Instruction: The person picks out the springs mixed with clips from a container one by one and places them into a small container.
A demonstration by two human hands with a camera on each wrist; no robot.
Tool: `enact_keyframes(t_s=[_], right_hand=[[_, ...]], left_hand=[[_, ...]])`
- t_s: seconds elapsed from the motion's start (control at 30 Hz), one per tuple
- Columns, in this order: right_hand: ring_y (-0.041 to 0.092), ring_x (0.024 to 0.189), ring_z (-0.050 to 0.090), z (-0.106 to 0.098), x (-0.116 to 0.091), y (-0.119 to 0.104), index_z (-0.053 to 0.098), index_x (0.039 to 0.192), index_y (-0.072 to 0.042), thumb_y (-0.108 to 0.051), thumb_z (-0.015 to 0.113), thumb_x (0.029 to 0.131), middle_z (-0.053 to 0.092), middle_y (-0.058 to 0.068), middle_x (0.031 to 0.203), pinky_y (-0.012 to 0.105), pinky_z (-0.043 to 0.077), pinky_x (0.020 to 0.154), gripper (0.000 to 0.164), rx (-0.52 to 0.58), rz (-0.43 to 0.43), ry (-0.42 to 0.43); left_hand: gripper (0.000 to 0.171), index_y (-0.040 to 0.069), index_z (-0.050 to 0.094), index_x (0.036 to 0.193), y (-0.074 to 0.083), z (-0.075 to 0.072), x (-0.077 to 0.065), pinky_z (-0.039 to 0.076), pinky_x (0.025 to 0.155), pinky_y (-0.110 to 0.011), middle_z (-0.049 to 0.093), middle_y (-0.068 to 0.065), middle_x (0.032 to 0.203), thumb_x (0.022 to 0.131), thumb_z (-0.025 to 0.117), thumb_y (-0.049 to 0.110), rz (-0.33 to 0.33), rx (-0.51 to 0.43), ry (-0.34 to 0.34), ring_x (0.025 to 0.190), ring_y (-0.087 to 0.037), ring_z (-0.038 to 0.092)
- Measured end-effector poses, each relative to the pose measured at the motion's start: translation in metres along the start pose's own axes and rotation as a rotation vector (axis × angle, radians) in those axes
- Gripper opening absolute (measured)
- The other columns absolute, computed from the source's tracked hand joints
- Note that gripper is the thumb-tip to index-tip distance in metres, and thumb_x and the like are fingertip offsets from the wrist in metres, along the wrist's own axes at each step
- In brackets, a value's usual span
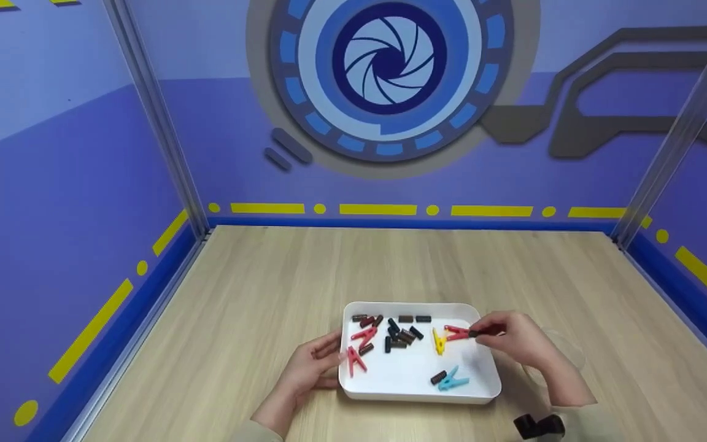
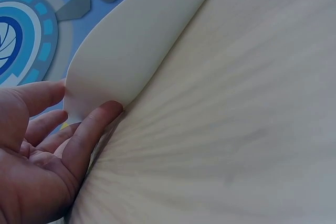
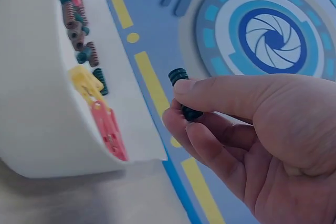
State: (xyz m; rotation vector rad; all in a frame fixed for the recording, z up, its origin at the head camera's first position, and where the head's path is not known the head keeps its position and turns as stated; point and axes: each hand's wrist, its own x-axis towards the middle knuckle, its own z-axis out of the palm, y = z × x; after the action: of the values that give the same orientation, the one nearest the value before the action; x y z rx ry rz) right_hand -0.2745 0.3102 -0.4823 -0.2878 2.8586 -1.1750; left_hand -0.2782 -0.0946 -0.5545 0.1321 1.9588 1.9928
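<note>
My right hand (image 1: pixel 518 339) is at the right rim of a white tray (image 1: pixel 390 377). Between its thumb and fingers it pinches a short, dark, ribbed tube (image 3: pixel 178 75). Just below it in the tray, a red clothespin (image 1: pixel 456 335) lies against a yellow clothespin (image 1: pixel 439 342). My left hand (image 1: pixel 310 365) rests against the tray's left outer wall (image 2: pixel 118 66), with fingers fairly straight. Near that side lie two more red clothespins (image 1: pixel 355 361). A light blue clothespin (image 1: pixel 453 380) lies beside a brown ribbed tube (image 1: pixel 438 377) at the front right.
Several dark and brown ribbed tubes (image 1: pixel 399 336) lie loose in the tray's back half. The tray stands on a wood-grain table (image 1: pixel 280 270) with patterned blue-purple panels (image 1: pixel 218 147) behind and at the sides. A black strap piece (image 1: pixel 539 426) shows at the right wrist.
</note>
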Motion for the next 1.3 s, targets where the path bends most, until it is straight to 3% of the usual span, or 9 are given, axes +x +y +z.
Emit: enact_keyframes(t_s=[0.4, 0.87, 1.3], right_hand=[[0.019, 0.091, 0.064, -0.039, -0.014, 0.010, 0.077, 0.110, -0.007, -0.012, 0.077, 0.092, 0.076, 0.010, 0.107, 0.019, 0.056, 0.074, 0.019, 0.023, 0.082, -0.006], [0.017, 0.092, 0.067, -0.069, -0.029, 0.025, 0.075, 0.116, -0.004, -0.014, 0.076, 0.093, 0.076, 0.013, 0.111, 0.018, 0.058, 0.076, 0.025, 0.043, 0.150, -0.016], [0.009, 0.089, 0.067, -0.094, -0.046, 0.047, 0.073, 0.118, 0.002, -0.017, 0.075, 0.094, 0.076, 0.014, 0.111, 0.017, 0.056, 0.074, 0.031, -0.009, 0.176, -0.024]], left_hand=[[0.065, 0.005, 0.043, 0.156, 0.000, -0.002, -0.002, 0.065, 0.069, -0.040, 0.043, -0.024, 0.159, 0.098, 0.070, 0.016, 0.000, -0.002, 0.000, 0.116, -0.027, 0.070], [0.064, 0.005, 0.043, 0.155, 0.000, -0.001, 0.000, 0.066, 0.070, -0.042, 0.043, -0.025, 0.158, 0.098, 0.070, 0.015, -0.015, 0.002, 0.017, 0.111, -0.026, 0.073], [0.063, 0.006, 0.044, 0.155, 0.001, 0.000, 0.001, 0.066, 0.070, -0.042, 0.046, -0.025, 0.157, 0.098, 0.070, 0.015, -0.011, 0.014, 0.010, 0.111, -0.025, 0.072]])
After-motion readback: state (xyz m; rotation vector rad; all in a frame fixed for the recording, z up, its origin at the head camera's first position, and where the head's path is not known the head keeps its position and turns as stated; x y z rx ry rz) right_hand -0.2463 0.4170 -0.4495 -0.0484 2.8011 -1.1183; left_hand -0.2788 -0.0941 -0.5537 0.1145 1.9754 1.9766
